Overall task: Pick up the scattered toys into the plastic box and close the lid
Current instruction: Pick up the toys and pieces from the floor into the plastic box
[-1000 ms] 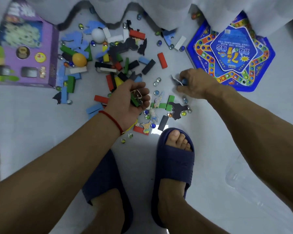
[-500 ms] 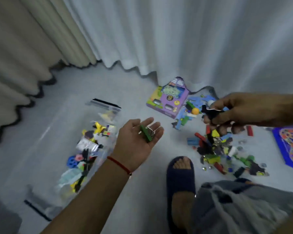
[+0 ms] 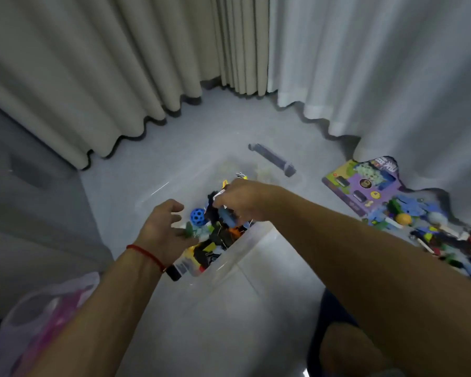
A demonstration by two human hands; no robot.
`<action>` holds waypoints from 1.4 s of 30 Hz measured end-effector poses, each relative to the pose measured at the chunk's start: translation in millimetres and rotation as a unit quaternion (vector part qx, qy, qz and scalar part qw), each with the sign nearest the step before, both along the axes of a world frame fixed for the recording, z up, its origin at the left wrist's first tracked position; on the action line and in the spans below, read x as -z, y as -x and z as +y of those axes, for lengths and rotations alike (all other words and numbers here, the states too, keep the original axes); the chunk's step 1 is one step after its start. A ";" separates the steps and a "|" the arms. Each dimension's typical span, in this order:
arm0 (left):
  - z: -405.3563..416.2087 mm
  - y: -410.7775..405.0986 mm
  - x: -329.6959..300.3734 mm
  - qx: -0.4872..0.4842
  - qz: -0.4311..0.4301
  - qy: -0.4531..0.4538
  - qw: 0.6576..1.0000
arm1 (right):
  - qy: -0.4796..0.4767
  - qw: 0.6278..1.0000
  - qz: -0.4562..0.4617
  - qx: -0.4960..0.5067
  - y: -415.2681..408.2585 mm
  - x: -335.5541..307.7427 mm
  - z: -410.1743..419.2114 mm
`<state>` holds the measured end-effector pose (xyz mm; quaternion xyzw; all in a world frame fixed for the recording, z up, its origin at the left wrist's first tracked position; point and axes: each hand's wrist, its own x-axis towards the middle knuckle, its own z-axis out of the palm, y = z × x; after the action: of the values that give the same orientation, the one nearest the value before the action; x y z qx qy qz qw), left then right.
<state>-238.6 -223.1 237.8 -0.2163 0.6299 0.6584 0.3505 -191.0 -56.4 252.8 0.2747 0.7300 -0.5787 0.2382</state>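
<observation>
A clear plastic box (image 3: 257, 235) stands open on the floor in the middle, partly filled with small toys, among them a blue holed ball (image 3: 197, 216). My left hand (image 3: 162, 228) hovers over its near-left corner with fingers spread; a green piece (image 3: 188, 230) sits at its fingertips. Above the box's middle, my right hand (image 3: 241, 200) has its fingers curled down round small pieces, a blue one (image 3: 228, 217) and a black one. A heap of scattered toys (image 3: 446, 240) lies on the floor at the right.
A purple toy carton (image 3: 365, 186) lies beside the heap by the white curtain. A dark box latch (image 3: 272, 160) shows at the far end. A pink plastic bag (image 3: 52, 308) sits bottom left, grey furniture stands at the left, and my slippered foot (image 3: 337, 338) is bottom right.
My view swung left from the toy heap to the box. Both hands carried their pieces over the box; the left palm turned over and opened, the right hand lowered into it.
</observation>
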 end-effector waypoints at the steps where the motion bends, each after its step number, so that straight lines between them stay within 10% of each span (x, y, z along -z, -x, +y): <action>1: -1.5 -0.1 -0.4 -0.010 0.012 0.008 1.000 | -0.007 1.000 0.001 0.006 1.7 1.9 -5.5; 9: 82.4 -50.4 -9.9 0.141 0.098 -0.048 0.984 | -0.122 0.990 0.046 0.051 -83.2 -58.2 125.3; 15: 206.9 -144.4 9.9 0.397 0.096 -0.072 0.910 | -0.236 0.955 -0.073 0.165 -273.2 -46.2 245.9; 23: 314.1 -239.8 116.6 0.641 0.155 0.061 0.749 | -0.208 0.923 -0.249 0.207 -489.1 109.3 258.2; 30: 338.2 -275.7 232.2 0.771 0.361 0.154 0.502 | -0.268 0.892 -0.257 0.257 -539.2 257.9 232.1; 42: 306.3 -325.0 292.8 0.738 0.464 0.116 0.476 | -0.401 0.809 -0.100 0.419 -540.5 338.0 204.6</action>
<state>86.4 83.2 -54.9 0.6270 0.6983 0.0818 0.3356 349.6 148.3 -85.2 0.6811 0.6836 -0.2474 -0.0868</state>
